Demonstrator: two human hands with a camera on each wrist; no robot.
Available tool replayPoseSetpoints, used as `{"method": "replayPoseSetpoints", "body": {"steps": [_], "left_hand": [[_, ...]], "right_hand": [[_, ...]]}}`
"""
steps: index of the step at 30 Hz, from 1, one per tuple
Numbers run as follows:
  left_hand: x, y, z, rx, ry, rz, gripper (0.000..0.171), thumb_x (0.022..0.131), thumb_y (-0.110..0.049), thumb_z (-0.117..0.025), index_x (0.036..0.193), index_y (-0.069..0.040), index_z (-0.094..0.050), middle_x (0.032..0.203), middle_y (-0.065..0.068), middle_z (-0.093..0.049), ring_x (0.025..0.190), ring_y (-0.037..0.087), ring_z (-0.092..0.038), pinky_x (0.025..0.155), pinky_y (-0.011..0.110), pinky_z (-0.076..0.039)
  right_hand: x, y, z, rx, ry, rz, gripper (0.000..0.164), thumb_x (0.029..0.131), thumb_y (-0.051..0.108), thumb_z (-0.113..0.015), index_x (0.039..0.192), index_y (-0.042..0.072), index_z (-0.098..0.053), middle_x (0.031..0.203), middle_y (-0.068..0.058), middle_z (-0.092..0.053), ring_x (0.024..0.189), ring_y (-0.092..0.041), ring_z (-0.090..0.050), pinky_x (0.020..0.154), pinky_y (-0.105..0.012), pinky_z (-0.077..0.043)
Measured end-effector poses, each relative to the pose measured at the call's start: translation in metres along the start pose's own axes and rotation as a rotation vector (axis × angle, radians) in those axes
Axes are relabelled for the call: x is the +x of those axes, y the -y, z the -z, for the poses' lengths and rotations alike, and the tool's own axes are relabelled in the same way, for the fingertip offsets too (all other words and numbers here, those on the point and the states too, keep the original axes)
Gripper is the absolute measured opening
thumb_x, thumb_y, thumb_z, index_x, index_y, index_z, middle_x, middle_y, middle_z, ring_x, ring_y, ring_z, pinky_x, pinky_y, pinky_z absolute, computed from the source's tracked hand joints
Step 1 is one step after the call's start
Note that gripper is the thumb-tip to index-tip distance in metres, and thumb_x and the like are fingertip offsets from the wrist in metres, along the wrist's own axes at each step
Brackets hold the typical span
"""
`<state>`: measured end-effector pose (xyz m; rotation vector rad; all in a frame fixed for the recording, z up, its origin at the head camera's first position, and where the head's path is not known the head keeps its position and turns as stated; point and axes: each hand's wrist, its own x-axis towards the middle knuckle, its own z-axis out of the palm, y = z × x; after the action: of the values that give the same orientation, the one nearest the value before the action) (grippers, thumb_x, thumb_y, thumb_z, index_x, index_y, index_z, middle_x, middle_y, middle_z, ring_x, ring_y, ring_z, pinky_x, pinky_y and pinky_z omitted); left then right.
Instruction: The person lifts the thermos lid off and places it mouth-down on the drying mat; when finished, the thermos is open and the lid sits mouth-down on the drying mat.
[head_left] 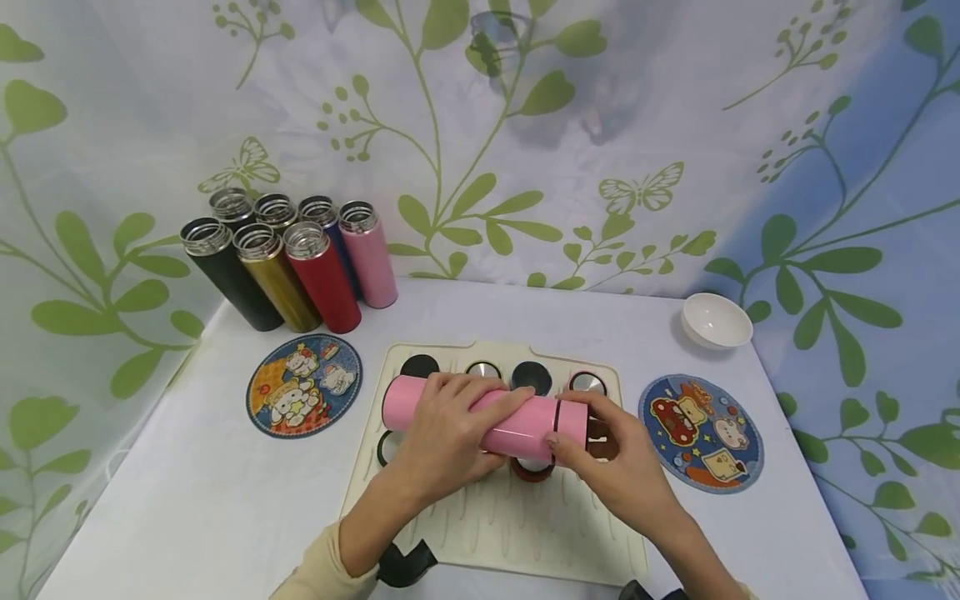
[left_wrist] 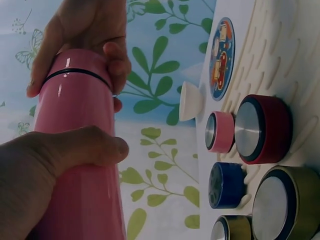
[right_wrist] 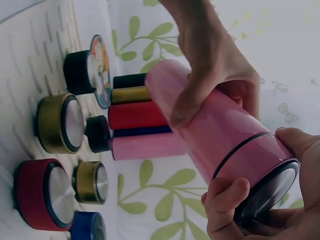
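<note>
In the head view a pink thermos flask (head_left: 525,429) lies level in the air above a cream ribbed mat (head_left: 517,542). Its body is gripped by my left hand (head_left: 446,433), the thumb lying across it in the left wrist view. At the other end, the fingers and thumb of my right hand (head_left: 622,458) hold the pink lid (right_wrist: 262,167), which sits on the flask with a black ring at the joint. Below, several loose lids stand on the mat, among them a red lid (left_wrist: 267,130), a small pink lid (left_wrist: 221,131) and a blue lid (left_wrist: 228,185).
Several lidless flasks cluster at the back left, including a red flask (head_left: 324,279) and a second pink flask (head_left: 372,258). One round cartoon placemat (head_left: 303,387) lies left of the mat, another placemat (head_left: 701,433) right. A white bowl (head_left: 716,321) stands back right.
</note>
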<state>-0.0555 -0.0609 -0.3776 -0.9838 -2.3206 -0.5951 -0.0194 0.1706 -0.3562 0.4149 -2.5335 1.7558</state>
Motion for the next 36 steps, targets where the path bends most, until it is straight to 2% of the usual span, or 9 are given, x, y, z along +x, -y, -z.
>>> {"method": "replayPoseSetpoints", "body": {"steps": [3, 8, 16, 23, 25, 27, 31, 33, 36], "left_hand": [[0.0, 0.003, 0.004, 0.0, 0.019, -0.003, 0.072, 0.06, -0.03, -0.092, 0.128, -0.027, -0.068, 0.113, 0.0, -0.068, 0.106, 0.02, -0.062, 0.085, 0.041, -0.043], [0.003, 0.006, 0.008, -0.002, 0.023, -0.027, 0.071, 0.059, -0.026, -0.09, 0.127, -0.027, -0.069, 0.111, 0.0, -0.069, 0.103, 0.021, -0.063, 0.084, 0.041, -0.043], [0.007, 0.01, 0.015, -0.031, 0.087, -0.064, 0.073, 0.059, -0.027, -0.092, 0.128, -0.026, -0.068, 0.11, 0.0, -0.07, 0.103, 0.023, -0.062, 0.084, 0.042, -0.044], [0.01, 0.011, 0.015, -0.052, 0.093, -0.088, 0.072, 0.057, -0.023, -0.091, 0.126, -0.025, -0.069, 0.11, 0.0, -0.07, 0.102, 0.024, -0.062, 0.088, 0.041, -0.044], [0.011, 0.012, 0.015, -0.077, 0.119, -0.092, 0.072, 0.058, -0.025, -0.091, 0.127, -0.025, -0.069, 0.109, -0.001, -0.071, 0.102, 0.022, -0.062, 0.087, 0.041, -0.044], [0.01, 0.015, 0.015, -0.132, 0.168, -0.076, 0.071, 0.059, -0.027, -0.09, 0.127, -0.026, -0.069, 0.11, -0.004, -0.071, 0.103, 0.017, -0.063, 0.086, 0.038, -0.044], [0.002, 0.021, 0.018, -0.218, 0.256, 0.003, 0.071, 0.061, -0.034, -0.089, 0.128, -0.027, -0.069, 0.113, -0.009, -0.072, 0.102, 0.009, -0.063, 0.082, 0.035, -0.045], [-0.004, 0.021, 0.019, -0.21, 0.262, 0.038, 0.072, 0.062, -0.035, -0.09, 0.13, -0.026, -0.068, 0.116, -0.006, -0.071, 0.104, 0.012, -0.064, 0.083, 0.038, -0.046], [-0.008, 0.02, 0.02, -0.176, 0.241, 0.07, 0.075, 0.062, -0.036, -0.092, 0.132, -0.025, -0.067, 0.116, -0.002, -0.071, 0.105, 0.019, -0.063, 0.086, 0.042, -0.045]], "right_hand": [[0.0, -0.003, -0.003, 0.017, 0.011, 0.064, 0.04, 0.088, 0.005, -0.076, 0.125, 0.009, -0.063, 0.107, -0.007, -0.064, 0.086, -0.021, -0.065, 0.067, -0.032, -0.059], [-0.002, -0.005, -0.006, 0.039, 0.005, 0.138, 0.045, 0.085, 0.0, -0.076, 0.127, 0.008, -0.062, 0.109, -0.006, -0.064, 0.085, -0.021, -0.065, 0.065, -0.031, -0.058], [-0.005, -0.01, -0.008, 0.028, -0.003, 0.149, 0.049, 0.083, -0.002, -0.077, 0.129, 0.01, -0.062, 0.109, -0.004, -0.065, 0.085, -0.021, -0.065, 0.062, -0.031, -0.058], [-0.007, -0.014, -0.008, -0.017, -0.038, 0.204, 0.054, 0.079, -0.005, -0.08, 0.129, 0.008, -0.063, 0.108, -0.005, -0.065, 0.083, -0.017, -0.063, 0.06, -0.027, -0.056], [-0.008, -0.014, -0.008, -0.055, -0.047, 0.284, 0.054, 0.078, 0.0, -0.083, 0.128, 0.006, -0.063, 0.11, -0.006, -0.066, 0.085, -0.015, -0.063, 0.063, -0.023, -0.054], [-0.007, -0.012, -0.009, -0.125, -0.047, 0.432, 0.052, 0.08, 0.01, -0.085, 0.127, 0.003, -0.063, 0.112, -0.009, -0.064, 0.092, -0.018, -0.063, 0.075, -0.02, -0.054], [-0.001, -0.005, -0.01, -0.264, -0.017, 0.687, 0.055, 0.086, 0.033, -0.08, 0.126, -0.001, -0.064, 0.118, -0.016, -0.06, 0.105, -0.025, -0.058, 0.096, -0.019, -0.044], [0.002, -0.003, -0.011, -0.277, 0.024, 0.682, 0.054, 0.087, 0.033, -0.079, 0.129, 0.002, -0.064, 0.122, -0.016, -0.058, 0.107, -0.025, -0.057, 0.097, -0.02, -0.044], [0.003, -0.004, -0.009, -0.292, 0.058, 0.557, 0.063, 0.083, 0.033, -0.083, 0.136, 0.008, -0.06, 0.13, -0.011, -0.057, 0.113, -0.023, -0.056, 0.092, -0.019, -0.047]]}}
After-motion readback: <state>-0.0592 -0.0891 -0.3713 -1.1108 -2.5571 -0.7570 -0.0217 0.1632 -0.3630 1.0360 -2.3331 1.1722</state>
